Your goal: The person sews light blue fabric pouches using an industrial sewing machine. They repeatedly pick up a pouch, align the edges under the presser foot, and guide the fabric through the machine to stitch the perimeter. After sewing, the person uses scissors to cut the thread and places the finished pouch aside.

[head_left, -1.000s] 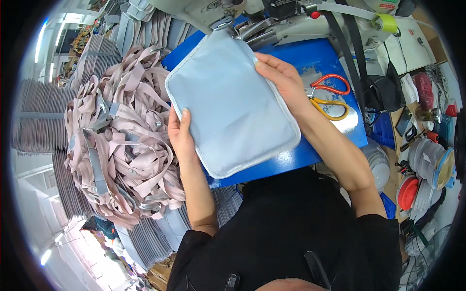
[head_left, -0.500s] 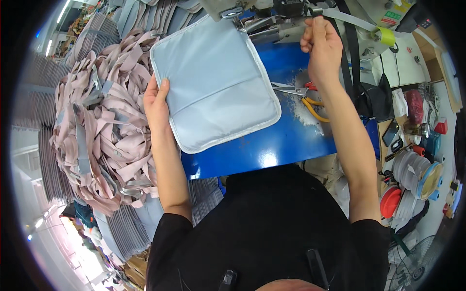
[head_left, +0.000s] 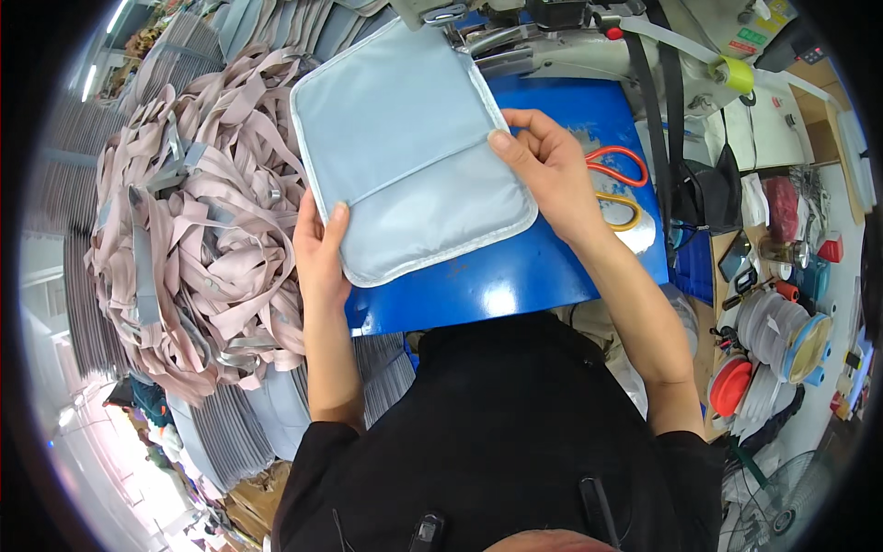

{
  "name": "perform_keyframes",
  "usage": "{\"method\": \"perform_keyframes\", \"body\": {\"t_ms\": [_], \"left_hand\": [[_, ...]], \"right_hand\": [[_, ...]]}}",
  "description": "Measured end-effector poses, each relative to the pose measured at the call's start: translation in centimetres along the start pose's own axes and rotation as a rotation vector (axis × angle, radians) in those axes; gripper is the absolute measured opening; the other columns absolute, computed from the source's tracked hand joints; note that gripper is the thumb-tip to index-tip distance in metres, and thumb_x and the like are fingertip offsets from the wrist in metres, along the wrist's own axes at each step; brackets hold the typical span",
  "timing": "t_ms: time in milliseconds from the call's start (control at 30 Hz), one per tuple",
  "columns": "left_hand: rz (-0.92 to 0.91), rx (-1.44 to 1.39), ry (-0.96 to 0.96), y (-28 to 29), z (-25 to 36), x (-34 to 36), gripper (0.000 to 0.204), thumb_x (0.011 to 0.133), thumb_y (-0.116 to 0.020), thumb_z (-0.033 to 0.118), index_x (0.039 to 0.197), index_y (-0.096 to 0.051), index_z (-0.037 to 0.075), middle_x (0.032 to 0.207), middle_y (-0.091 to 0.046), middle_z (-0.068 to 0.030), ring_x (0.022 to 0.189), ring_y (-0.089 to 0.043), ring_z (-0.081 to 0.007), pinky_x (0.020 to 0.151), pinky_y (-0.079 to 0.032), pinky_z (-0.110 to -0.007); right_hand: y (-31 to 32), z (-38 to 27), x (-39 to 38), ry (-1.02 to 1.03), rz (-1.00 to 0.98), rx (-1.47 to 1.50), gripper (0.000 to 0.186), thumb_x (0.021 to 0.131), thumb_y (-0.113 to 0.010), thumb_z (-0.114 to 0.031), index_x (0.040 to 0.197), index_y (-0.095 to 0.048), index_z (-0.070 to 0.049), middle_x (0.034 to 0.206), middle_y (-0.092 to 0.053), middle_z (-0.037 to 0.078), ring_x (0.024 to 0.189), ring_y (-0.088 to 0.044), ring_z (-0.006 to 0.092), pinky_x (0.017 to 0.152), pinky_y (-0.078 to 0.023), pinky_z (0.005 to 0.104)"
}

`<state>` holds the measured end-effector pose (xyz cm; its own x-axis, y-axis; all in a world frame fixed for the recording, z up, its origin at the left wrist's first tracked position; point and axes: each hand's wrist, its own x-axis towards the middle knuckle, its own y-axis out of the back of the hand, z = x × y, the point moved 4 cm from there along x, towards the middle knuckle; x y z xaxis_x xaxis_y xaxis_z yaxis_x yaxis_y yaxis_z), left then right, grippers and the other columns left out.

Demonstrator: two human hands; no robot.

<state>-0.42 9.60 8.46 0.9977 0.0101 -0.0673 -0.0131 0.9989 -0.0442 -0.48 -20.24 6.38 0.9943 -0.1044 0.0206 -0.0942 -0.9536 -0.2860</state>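
Note:
A light grey-blue padded fabric panel (head_left: 405, 138) with rounded corners, a pale bound edge and a seam across it is held between my hands. My left hand (head_left: 322, 248) grips its left edge, thumb on top. On the right edge, by the seam, my right hand (head_left: 552, 170) pinches it between thumb and fingers. The panel's top right corner reaches up to the metal parts of a sewing machine (head_left: 552, 55). Beside my right hand lie scissors with one red and one yellow handle loop (head_left: 625, 213); their blades are hidden behind the hand.
Beneath the panel is a blue work surface (head_left: 497, 294) with worn patches. A big heap of pinkish strips (head_left: 221, 248) rises at the left, with stacks of grey panels (head_left: 225, 442) around it. Black straps (head_left: 670, 120) hang at the right, near spools of white tape (head_left: 773, 317).
My right hand has come down from the machine head to the panel's right edge and taken hold there. My left hand has slid lower along the left edge.

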Motion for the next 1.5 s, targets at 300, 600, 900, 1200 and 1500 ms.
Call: {"method": "perform_keyframes", "body": {"t_ms": [300,600,900,1200,1500], "left_hand": [[-0.035,-0.044,-0.068,0.0,0.9,-0.7,0.052,0.101,-0.065,0.008,0.148,-0.047,-0.005,0.13,-0.067,-0.0145,0.11,-0.068,-0.0181,0.096,-0.055,-0.031],[-0.022,-0.099,-0.126,-0.1,3.3,3.8,0.048,0.101,-0.065,0.009,0.144,-0.05,-0.006,0.126,-0.07,-0.015,0.107,-0.07,-0.018,0.093,-0.057,-0.031],[-0.061,-0.14,-0.162,0.0,4.5,9.4,0.048,0.1,-0.066,0.006,0.144,-0.051,-0.006,0.126,-0.07,-0.015,0.107,-0.07,-0.0181,0.093,-0.056,-0.032],[-0.045,-0.226,-0.171,0.3,3.7,9.1,0.047,0.098,-0.07,0.008,0.142,-0.055,-0.004,0.125,-0.07,-0.0138,0.108,-0.069,-0.0178,0.094,-0.056,-0.032],[-0.061,-0.124,-0.246,-0.1,2.1,7.1,0.082,0.083,-0.08,0.004,0.155,-0.041,0.002,0.141,-0.059,-0.012,0.127,-0.057,-0.0203,0.109,-0.045,-0.035]], "right_hand": [[-1.2,0.1,-1.2,-0.085,-0.073,0.45,0.043,0.103,-0.064,-0.015,0.138,-0.056,0.006,0.11,-0.074,0.011,0.096,-0.07,0.0119,0.084,-0.056,0.027],[-2.5,0.0,2.8,-0.095,-0.087,0.62,0.041,0.101,-0.063,-0.014,0.136,-0.057,0.007,0.122,-0.071,0.014,0.106,-0.071,0.0176,0.094,-0.057,0.0308],[1.9,-6.1,3.8,0.09,0.039,-0.058,0.028,0.097,-0.071,-0.021,0.12,-0.07,-0.006,0.075,-0.059,-0.007,0.06,-0.048,0.0029,0.053,-0.038,0.0204],[26.9,-36.7,8.7,1.053,0.899,-1.348,0.052,0.096,-0.068,-0.04,0.135,-0.068,-0.006,0.124,-0.072,0.012,0.112,-0.066,0.02,0.101,-0.048,0.0348],[46.5,-34.4,16.0,0.472,0.707,-0.63,0.065,0.105,-0.054,-0.051,0.139,-0.06,0.005,0.135,-0.065,0.013,0.121,-0.06,0.0225,0.106,-0.043,0.0343]]}}
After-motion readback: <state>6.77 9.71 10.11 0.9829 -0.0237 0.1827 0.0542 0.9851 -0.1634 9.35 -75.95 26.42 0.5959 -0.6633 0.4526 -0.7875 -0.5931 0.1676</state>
